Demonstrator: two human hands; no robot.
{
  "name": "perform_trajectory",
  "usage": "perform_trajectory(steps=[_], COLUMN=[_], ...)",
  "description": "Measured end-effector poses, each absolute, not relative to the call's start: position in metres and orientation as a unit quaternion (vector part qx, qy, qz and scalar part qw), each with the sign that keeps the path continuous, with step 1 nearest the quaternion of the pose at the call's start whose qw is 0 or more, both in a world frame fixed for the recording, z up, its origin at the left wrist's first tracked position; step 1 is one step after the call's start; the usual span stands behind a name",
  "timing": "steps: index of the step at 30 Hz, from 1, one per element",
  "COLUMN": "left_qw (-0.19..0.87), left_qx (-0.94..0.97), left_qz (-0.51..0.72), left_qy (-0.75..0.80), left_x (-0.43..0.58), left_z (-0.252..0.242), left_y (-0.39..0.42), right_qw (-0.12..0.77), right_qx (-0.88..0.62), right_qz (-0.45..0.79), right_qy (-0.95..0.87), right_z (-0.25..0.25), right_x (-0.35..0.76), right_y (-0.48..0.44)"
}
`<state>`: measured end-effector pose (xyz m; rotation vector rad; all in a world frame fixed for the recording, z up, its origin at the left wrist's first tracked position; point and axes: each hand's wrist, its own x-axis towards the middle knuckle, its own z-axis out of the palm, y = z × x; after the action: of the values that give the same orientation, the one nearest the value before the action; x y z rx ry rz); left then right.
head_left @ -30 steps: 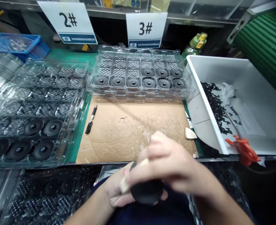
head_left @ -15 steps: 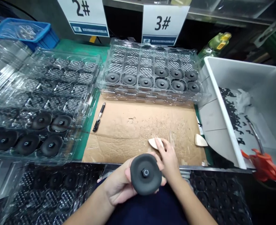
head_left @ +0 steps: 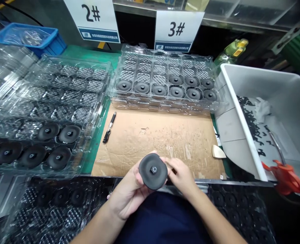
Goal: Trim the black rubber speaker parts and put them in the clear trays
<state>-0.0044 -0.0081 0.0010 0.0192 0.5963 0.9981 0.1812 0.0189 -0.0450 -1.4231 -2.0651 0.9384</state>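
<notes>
Black disc (head_left: 147, 178) is held at the near edge of the cardboard sheet (head_left: 162, 123), face turned up to the head camera. At the right, a white bin (head_left: 274, 81) is positioned; at the left, a clear tray (head_left: 85, 72) is part-filled with similar discs (head_left: 70, 134); behind the cardboard sheet, a tray stack (head_left: 160, 69) is set. By the left hand (head_left: 132, 195), the disc is gripped from below and along its left edge. The right hand (head_left: 182, 176) is placed with fingers curled at the right edge — whether anything is pinched there cannot be told. For sound handling, firm left-hand support should be given and only light pressure applied at the rim. The small raised hub (head_left: 153, 169) should be spared sideways load.
</notes>
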Motion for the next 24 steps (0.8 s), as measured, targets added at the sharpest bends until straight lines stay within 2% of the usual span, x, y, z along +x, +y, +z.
perform_trajectory(steps=[3, 4, 5, 7, 9, 12, 16, 19, 21, 24], left_qw=[0.824, 0.817, 0.812, 0.803, 0.796, 0.780, 0.797, 0.805, 0.815, 0.829], left_qx=[0.045, 0.058, 0.069, 0.084, 0.088, 0.079, 0.079, 0.099, 0.109, 0.102], left_qz=[0.484, 0.493, 0.497, 0.499, 0.504, 0.523, 0.492, 0.486, 0.469, 0.443], left_qy=[0.292, 0.294, 0.300, 0.314, 0.323, 0.336, 0.341, 0.324, 0.322, 0.325], left_x=[0.002, 0.005, 0.007, 0.011, 0.012, 0.015, 0.018, 0.012, 0.007, 0.008], left_z=[0.007, 0.009, 0.011, 0.014, 0.013, 0.012, 0.018, 0.022, 0.021, 0.017], left_y=[-0.007, -0.006, -0.006, -0.006, -0.007, -0.008, -0.008, -0.007, -0.006, -0.005], right_qw=[0.272, 0.315, 0.354, 0.377, 0.347, 0.297, 0.355, 0.318, 0.276, 0.273], right_qx=[-0.553, -0.562, -0.540, -0.444, -0.374, -0.366, -0.379, -0.317, -0.342, -0.424], right_qz=[0.322, 0.298, 0.272, 0.259, 0.293, 0.332, 0.268, 0.346, 0.371, 0.288], right_qy=[-0.719, -0.704, -0.714, -0.770, -0.809, -0.817, -0.811, -0.824, -0.818, -0.814], right_z=[0.000, 0.018, 0.035, 0.061, 0.072, 0.069, 0.065, 0.069, 0.070, 0.066], right_x=[0.177, 0.174, 0.170, 0.161, 0.154, 0.149, 0.148, 0.161, 0.174, 0.188], right_y=[0.025, 0.025, 0.023, 0.016, 0.011, 0.013, 0.020, 0.013, 0.008, 0.011])
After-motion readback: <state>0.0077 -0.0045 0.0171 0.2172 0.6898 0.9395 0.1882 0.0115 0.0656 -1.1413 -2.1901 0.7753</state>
